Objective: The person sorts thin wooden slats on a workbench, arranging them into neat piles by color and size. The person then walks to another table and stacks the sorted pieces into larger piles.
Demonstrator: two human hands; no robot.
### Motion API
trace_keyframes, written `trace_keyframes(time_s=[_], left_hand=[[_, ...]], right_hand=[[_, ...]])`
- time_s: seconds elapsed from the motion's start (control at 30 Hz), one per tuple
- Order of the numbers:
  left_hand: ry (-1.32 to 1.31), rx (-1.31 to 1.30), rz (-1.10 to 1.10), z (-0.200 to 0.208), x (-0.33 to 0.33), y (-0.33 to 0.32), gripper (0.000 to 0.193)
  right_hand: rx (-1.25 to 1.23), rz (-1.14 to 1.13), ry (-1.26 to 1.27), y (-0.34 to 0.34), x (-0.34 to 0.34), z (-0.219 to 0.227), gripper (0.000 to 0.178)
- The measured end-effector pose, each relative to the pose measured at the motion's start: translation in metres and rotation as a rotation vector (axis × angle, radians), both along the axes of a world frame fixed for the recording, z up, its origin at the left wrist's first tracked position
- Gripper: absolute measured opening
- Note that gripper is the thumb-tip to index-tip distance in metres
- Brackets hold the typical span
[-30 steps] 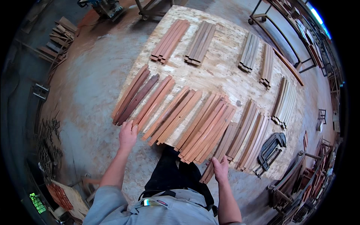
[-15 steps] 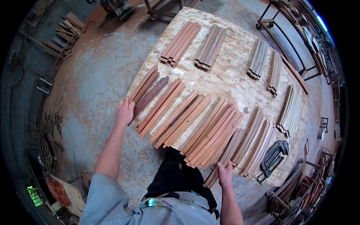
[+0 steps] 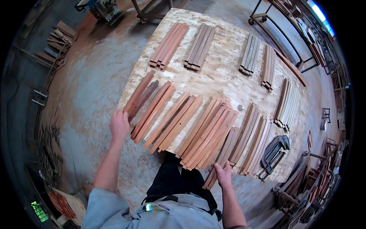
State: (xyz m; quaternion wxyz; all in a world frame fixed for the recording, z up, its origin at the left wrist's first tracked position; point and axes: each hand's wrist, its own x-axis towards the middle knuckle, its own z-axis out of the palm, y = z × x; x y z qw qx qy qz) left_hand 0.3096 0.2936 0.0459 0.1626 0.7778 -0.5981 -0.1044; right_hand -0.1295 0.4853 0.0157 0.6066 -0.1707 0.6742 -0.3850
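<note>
The two hands are well apart, each closed on wood at the near side of the table (image 3: pixel 213 81). The left hand (image 3: pixel 120 123) grips the near end of a reddish strip (image 3: pixel 139 92), perhaps two together, just beside a darker strip (image 3: pixel 146 97). The right hand (image 3: pixel 223 173) clasps a brown strip (image 3: pixel 225 149) jutting past the edge toward the person.

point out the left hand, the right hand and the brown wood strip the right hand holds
left hand (image 3: pixel 119 124): head view, back of the hand
right hand (image 3: pixel 223 174): head view, back of the hand
brown wood strip (image 3: pixel 225 150): head view, upper face, beyond the fingers
</note>
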Motion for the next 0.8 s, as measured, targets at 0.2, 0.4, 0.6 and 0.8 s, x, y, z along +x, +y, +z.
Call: trace_keyframes(time_s=[0.2, 0.4, 0.6, 0.8], left_hand=[[-0.049, -0.055, -0.012, -0.029, -0.042, 0.030, 0.025], [-0.010, -0.028, -0.123, -0.043, -0.036, 0.023, 0.031], [-0.103, 0.010, -0.169, -0.030, -0.065, 0.020, 0.055], [-0.223, -0.060, -0.231, -0.030, -0.082, 0.027, 0.054]], right_hand=[[-0.004, 0.036, 0.018, -0.001, -0.001, -0.002, 0.034], [-0.020, 0.028, 0.006, 0.002, -0.001, -0.008, 0.034], [0.001, 0.038, 0.016, 0.000, -0.002, 0.000, 0.034], [-0.010, 0.056, 0.006, 0.002, -0.005, -0.006, 0.036]])
